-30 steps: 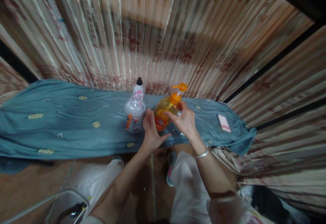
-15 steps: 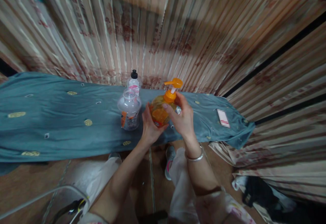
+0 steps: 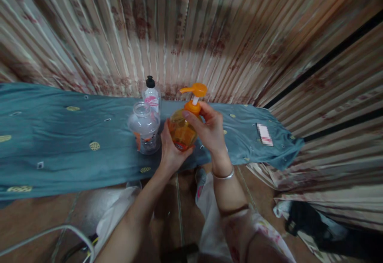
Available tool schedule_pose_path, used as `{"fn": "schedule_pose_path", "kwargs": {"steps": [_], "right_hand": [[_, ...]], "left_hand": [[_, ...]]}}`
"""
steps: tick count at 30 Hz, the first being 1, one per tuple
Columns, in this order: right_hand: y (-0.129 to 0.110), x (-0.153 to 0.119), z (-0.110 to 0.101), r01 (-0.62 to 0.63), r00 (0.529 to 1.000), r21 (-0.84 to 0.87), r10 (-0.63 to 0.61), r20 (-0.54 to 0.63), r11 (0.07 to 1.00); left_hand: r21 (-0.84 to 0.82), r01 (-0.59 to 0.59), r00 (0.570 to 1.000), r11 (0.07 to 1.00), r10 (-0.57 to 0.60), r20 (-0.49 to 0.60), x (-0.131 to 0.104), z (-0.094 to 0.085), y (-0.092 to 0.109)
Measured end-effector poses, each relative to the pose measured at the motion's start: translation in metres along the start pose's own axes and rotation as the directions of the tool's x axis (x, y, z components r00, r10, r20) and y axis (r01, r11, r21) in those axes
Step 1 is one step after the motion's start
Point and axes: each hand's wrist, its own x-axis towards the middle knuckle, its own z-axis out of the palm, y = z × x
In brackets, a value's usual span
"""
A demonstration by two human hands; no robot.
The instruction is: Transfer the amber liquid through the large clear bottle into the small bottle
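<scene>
A clear pump bottle (image 3: 183, 129) of amber liquid with an orange pump top is between my two hands, tilted slightly. My left hand (image 3: 174, 151) is wrapped round its lower left side and base. My right hand (image 3: 211, 126) grips the bottle near the orange collar, thumb on the front and fingers behind. Just left of my left hand stands an open, wide clear plastic jar (image 3: 145, 129) with an orange and black print. Behind the jar is a clear bottle (image 3: 152, 97) with a black cap and a pink and white label.
A teal cloth with yellow patterns covers the long narrow table (image 3: 68, 135). Toward its right end lies a blurred-out white and pink flat object (image 3: 265, 134). Pleated curtains (image 3: 167, 35) hang behind and at right. A pale cable (image 3: 60, 228) loops at lower left.
The pump bottle and both hands have shifted slightly left and up in view, and the bottle's front label has turned more toward me. The whole view has shifted a little.
</scene>
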Motion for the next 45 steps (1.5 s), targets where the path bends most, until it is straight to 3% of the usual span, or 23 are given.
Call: {"fn": "schedule_pose_path", "kwargs": {"steps": [5, 14, 24, 31, 37, 40, 45], "right_hand": [[-0.001, -0.001, -0.004, -0.017, 0.997, 0.072, 0.012, 0.072, 0.997], [0.002, -0.005, -0.004, 0.022, 0.983, 0.095, -0.005, -0.183, 0.995], [0.004, -0.009, -0.014, -0.028, 0.999, 0.008, 0.028, -0.034, 1.000], [0.005, -0.011, -0.015, -0.022, 0.980, 0.000, 0.022, -0.198, 1.000], [0.005, -0.013, -0.025, -0.089, 0.996, -0.002, 0.089, 0.001, 0.996], [-0.001, -0.009, -0.031, -0.056, 0.998, -0.075, 0.056, -0.007, 0.996], [-0.018, 0.005, -0.038, -0.010, 0.998, -0.451, -0.021, -0.062, 0.892]], "left_hand": [[-0.020, 0.006, 0.999, 1.000, -0.005, 0.032, -0.007, 0.000, 0.005], [0.028, -0.013, 1.000, 1.000, 0.014, -0.008, -0.006, 0.008, 0.010], [0.036, 0.036, 0.999, 0.999, -0.037, 0.037, -0.008, 0.008, 0.009], [0.092, 0.008, 1.000, 0.996, -0.010, 0.027, -0.009, 0.014, 0.010], [0.094, 0.010, 0.999, 0.996, -0.014, 0.043, -0.006, 0.016, 0.009], [0.086, 0.031, 0.998, 0.996, -0.036, 0.057, -0.006, 0.016, 0.009], [0.073, 0.046, 0.997, 0.996, -0.050, 0.055, -0.004, 0.016, 0.008]]}}
